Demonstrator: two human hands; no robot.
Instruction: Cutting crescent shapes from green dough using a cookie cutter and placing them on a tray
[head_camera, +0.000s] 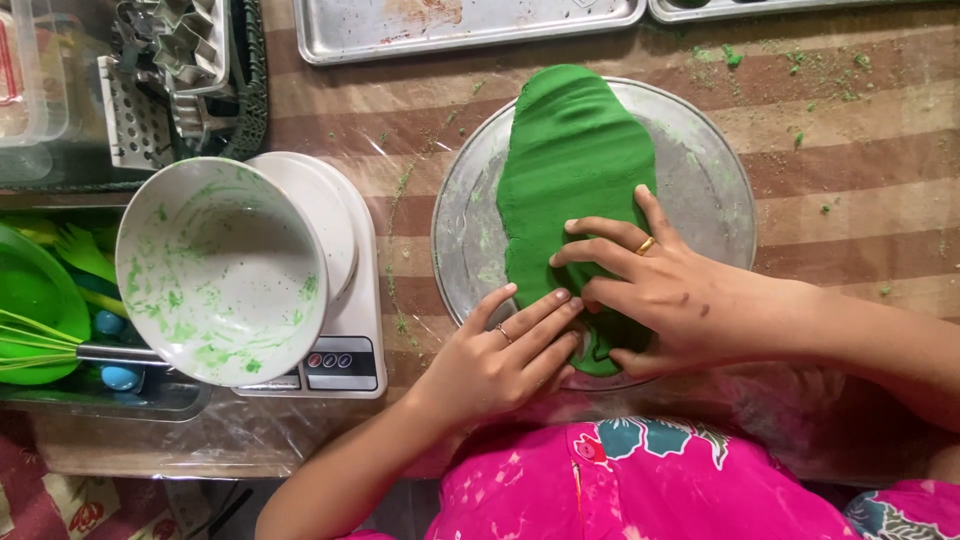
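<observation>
The striped brown and tan surface (860, 200), covered with clear film and dusted with green crumbs, carries a round glass plate (710, 190) on which a long slab of green dough (570, 150) lies, running from the plate's far rim down to its near rim. Both hands rest on the near end of the dough: the right hand (650, 290) lies flat across it with fingers spread, a gold ring on one finger, and the left hand (500, 355) presses in from the near left edge with its fingers (545, 315) straight and together, touching the right hand's fingers; neither hand is clenched, both are pressing the dough rather than gripping it. Left of the plate, a white bowl (220, 270) smeared with green tilts on a white kitchen scale (345, 340), whose dark panel with small round buttons faces the near edge. At the far edge sit two metal trays (460, 25), the left one with a reddish smear. In the far left corner, a basket (250, 90) holds metal cutters (185, 45), beside a clear plastic box (30, 80). Near left, a green bowl (30, 300) and a green whisk (40, 345) lie in a tray.
</observation>
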